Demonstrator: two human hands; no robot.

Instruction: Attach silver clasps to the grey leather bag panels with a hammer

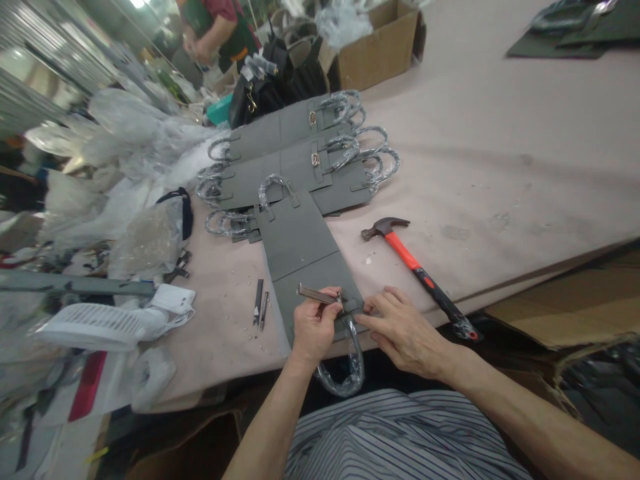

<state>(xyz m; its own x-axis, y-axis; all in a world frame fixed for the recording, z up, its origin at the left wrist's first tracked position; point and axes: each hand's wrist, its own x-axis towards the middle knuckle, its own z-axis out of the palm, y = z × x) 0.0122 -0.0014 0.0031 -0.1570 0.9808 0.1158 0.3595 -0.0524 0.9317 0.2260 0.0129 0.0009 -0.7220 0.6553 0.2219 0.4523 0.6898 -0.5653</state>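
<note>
Left hand: your left hand (313,328) is clenched round a flat silver metal bar (316,294), thumb on top. The bar lies roughly level, its free end pointing left.
Right hand: your right hand (406,331) grasps nothing. Its fingers are stretched out, tips pressing the panel's near end just beside the bar's right end.
Panel: the long grey leather bag panel (300,247) lies flat on the pink desk (500,167), running away from you, with its near end at the desk edge under both hands.
Handle: a plastic-wrapped grey handle loop (350,377) hangs off the desk edge between your wrists, joined to the panel's near end.
Hammer: a claw hammer with an orange-and-black handle (420,270) lies on the desk right of the panel, untouched.
Punches: two small dark metal punches (261,303) lie side by side left of the panel, near your left hand but apart from it.
Stack: a pile of matching grey panels with wrapped handles (300,157) overlaps at the panel's far end.
Box: a brown cardboard box (380,47) sits beyond the stack.
Other person: a person in a green apron (215,27) stands at the far end, well apart from you.
</note>
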